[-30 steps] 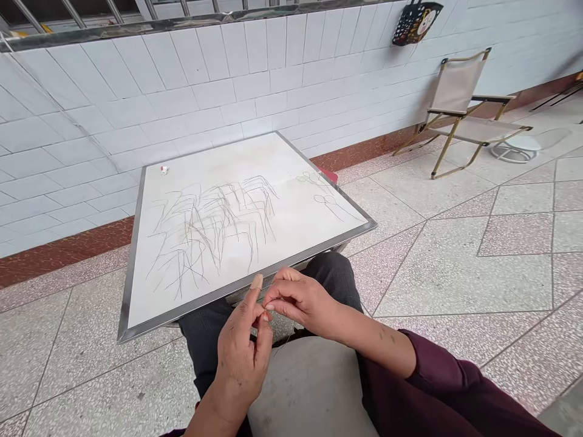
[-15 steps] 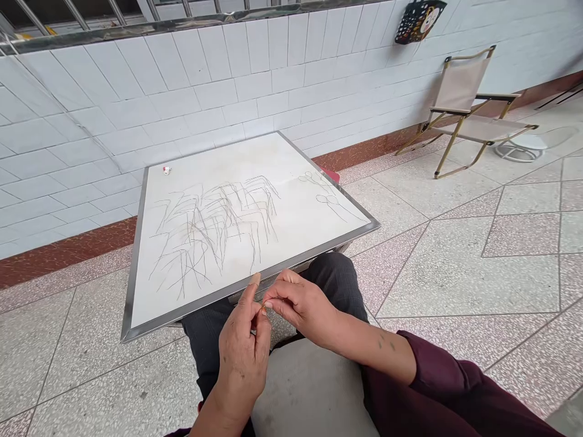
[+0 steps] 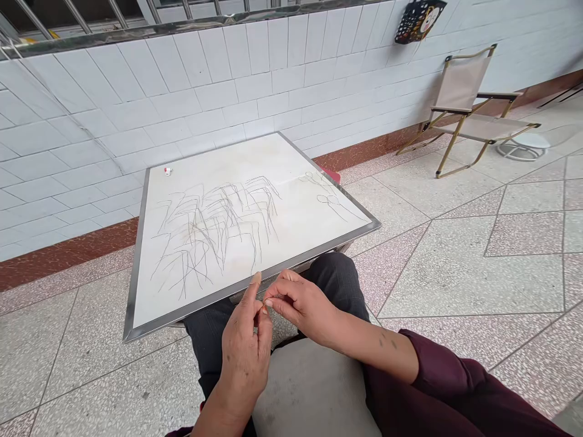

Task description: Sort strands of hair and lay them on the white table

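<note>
My left hand [image 3: 246, 340] and my right hand [image 3: 305, 306] meet above my lap, just in front of the table's near edge. Their fingertips pinch together around something tiny, with a thin orange-brown bit [image 3: 263, 307] showing between them; its kind is too small to make out. The left index finger points up, away from the pinch. Beyond the hands, many thin, dark, bent wire-like strands [image 3: 228, 212] lie in rows on the white tabletop [image 3: 300, 240]. Several looped strands [image 3: 328, 199] lie near its right side.
A small red-and-white object [image 3: 168, 172] sits at the table's far left corner. A grey cushion-like surface [image 3: 314, 388] is at my lap. A folding chair [image 3: 464, 103] and a round white stool [image 3: 523, 145] stand at right. A black basket [image 3: 416, 21] hangs on the tiled wall.
Both hands keep the same pinch with almost no movement. The whole view has shifted very slightly.
</note>
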Tool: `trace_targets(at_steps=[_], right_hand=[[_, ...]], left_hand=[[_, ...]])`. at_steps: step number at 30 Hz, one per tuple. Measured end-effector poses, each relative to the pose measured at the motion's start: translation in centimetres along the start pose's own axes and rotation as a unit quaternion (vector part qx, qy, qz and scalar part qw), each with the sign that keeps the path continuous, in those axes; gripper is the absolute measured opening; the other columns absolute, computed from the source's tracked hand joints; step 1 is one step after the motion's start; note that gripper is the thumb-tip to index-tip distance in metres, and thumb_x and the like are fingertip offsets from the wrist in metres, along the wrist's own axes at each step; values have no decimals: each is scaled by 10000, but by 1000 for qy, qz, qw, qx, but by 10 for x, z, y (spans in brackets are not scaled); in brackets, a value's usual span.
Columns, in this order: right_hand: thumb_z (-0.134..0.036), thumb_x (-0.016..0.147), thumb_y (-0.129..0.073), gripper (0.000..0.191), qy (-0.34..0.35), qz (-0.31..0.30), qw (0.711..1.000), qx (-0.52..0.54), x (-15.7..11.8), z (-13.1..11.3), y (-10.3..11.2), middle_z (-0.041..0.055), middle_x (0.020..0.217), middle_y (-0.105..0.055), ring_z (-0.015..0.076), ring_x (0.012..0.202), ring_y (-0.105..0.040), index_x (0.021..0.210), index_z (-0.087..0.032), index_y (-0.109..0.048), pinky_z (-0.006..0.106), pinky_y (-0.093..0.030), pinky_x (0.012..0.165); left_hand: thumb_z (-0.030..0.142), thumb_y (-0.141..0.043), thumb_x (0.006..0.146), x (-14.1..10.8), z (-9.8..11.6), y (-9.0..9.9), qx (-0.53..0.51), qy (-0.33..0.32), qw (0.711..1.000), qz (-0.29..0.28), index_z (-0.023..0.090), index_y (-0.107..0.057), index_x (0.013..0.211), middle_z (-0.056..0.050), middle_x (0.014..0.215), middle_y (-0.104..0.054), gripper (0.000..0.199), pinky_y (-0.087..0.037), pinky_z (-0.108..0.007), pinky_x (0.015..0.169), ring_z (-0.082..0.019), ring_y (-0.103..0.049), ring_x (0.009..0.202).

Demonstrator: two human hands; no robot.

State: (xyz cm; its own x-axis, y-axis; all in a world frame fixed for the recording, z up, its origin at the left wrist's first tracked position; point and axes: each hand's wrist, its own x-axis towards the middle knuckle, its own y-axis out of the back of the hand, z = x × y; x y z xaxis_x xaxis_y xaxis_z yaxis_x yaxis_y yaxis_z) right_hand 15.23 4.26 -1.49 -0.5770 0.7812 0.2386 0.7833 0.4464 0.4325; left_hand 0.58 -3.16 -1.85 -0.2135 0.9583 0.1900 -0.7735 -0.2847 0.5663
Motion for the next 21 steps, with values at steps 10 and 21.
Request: trace_targets(at_steps=[10,21], right_hand=[[-152,944,-549,121,-4,25,999,-40,-2,3,-7,-3,799,-518,134,741,-513,878,-200,-638,248,-431,659],[-129,931,-560,125,-11,10,1000,-16,-3,2,-4,-6,803,-515,128,731,-510,857,-197,-634,246,-428,664]], left_hand=[[302,-437,959,3,1,2,23,5,1000,-20,247,-436,1461,-17,814,-678,505,-479,-334,702,-188,-604,702],[290,-408,976,1,2,4,25,-36,999,-22,257,-393,1475,25,759,-643,500,-486,-293,666,-151,-586,660]])
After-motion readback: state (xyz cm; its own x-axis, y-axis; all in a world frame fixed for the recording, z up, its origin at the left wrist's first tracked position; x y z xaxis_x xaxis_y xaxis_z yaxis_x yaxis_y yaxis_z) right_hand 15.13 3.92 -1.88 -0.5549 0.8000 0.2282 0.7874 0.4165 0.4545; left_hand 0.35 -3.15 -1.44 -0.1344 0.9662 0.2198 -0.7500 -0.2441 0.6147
